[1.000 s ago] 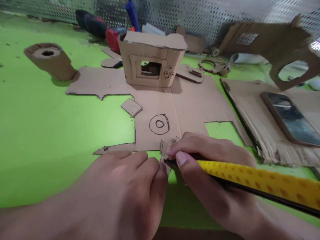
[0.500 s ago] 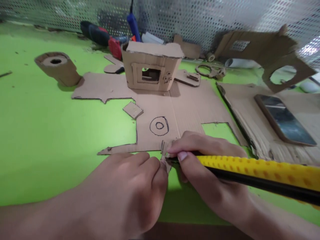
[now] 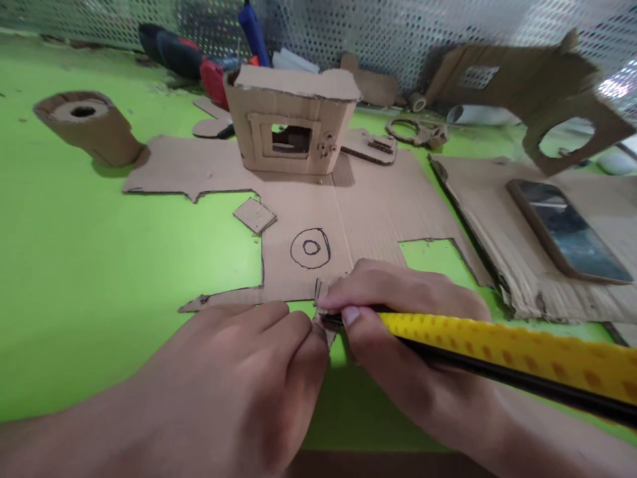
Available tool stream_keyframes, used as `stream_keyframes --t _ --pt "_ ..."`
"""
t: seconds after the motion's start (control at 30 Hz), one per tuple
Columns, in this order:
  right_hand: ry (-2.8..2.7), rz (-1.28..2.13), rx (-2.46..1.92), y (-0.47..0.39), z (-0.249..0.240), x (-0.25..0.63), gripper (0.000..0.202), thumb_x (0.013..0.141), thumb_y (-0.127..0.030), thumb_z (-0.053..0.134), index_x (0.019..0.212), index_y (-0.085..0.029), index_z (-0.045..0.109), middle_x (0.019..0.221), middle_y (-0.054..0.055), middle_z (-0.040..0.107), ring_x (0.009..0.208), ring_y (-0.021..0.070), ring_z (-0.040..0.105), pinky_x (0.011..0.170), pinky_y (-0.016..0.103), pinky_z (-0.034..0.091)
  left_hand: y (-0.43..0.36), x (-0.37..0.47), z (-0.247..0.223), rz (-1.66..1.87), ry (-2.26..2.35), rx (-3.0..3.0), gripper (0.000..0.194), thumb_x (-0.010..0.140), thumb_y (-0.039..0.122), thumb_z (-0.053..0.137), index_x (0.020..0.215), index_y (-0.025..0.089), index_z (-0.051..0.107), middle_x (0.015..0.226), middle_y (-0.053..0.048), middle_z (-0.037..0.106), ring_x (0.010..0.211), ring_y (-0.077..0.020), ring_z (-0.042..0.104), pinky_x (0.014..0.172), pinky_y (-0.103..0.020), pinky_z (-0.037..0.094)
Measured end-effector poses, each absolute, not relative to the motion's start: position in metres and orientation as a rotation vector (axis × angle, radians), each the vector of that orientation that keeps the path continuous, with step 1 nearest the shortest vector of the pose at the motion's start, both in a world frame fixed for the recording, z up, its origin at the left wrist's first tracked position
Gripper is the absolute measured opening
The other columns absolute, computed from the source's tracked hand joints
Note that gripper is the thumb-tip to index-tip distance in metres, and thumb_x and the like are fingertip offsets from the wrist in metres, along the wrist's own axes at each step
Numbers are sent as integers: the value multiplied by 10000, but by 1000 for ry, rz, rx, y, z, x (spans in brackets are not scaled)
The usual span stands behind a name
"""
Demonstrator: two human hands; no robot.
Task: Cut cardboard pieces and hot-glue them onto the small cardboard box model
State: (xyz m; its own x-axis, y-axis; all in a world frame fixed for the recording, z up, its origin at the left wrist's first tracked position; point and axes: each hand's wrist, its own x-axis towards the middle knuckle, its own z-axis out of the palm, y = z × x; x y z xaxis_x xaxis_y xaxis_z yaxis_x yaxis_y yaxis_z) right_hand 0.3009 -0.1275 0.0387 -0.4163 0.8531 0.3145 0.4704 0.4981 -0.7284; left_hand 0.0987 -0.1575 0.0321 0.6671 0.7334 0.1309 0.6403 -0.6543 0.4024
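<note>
My right hand point(image 3: 398, 325) is closed around a yellow-and-black utility knife point(image 3: 478, 348). The knife's tip meets a small strip of cardboard point(image 3: 322, 290) near the table's front edge; the blade itself is mostly hidden by fingers. Curled into a fist, my left hand point(image 3: 249, 378) pinches the lower end of that strip, its knuckles close to the knife tip. Just beyond both hands lies a flat cut-out cardboard sheet point(image 3: 368, 199), with two rings drawn on it in black. On its left edge rest small cardboard rectangles point(image 3: 255, 216).
A cardboard box with a window point(image 3: 293, 126) stands on the sheet. At left is a cardboard tube shape point(image 3: 94, 133). A phone point(image 3: 570, 229) lies on corrugated cardboard point(image 3: 478, 199) at right. A blue glue gun point(image 3: 253, 33) and cardboard scraps line the back mesh.
The view has shifted slightly, so the table things sit a little further left and higher. Both hands keep their grips, with the knife tip still at the strip.
</note>
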Motion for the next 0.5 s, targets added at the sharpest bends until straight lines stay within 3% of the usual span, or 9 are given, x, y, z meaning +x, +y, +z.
stream_keyframes --t 0.3,0.5 --pt "-2001 737 -1136 -131 38 299 230 848 -83 557 723 -227 685 642 -48 705 549 98 656 535 220 483 -158 98 34 337 1046 2604 182 899 101 533 829 204 665 679 -10 677 532 -215 628 502 -358 524" --pt "-1831 795 -1215 -127 32 306 211 847 -103 641 750 -258 747 691 -34 738 645 156 712 596 268 540 -155 98 34 301 1013 2675 186 937 60 554 924 196 680 760 -11 728 609 -212 665 582 -352 529"
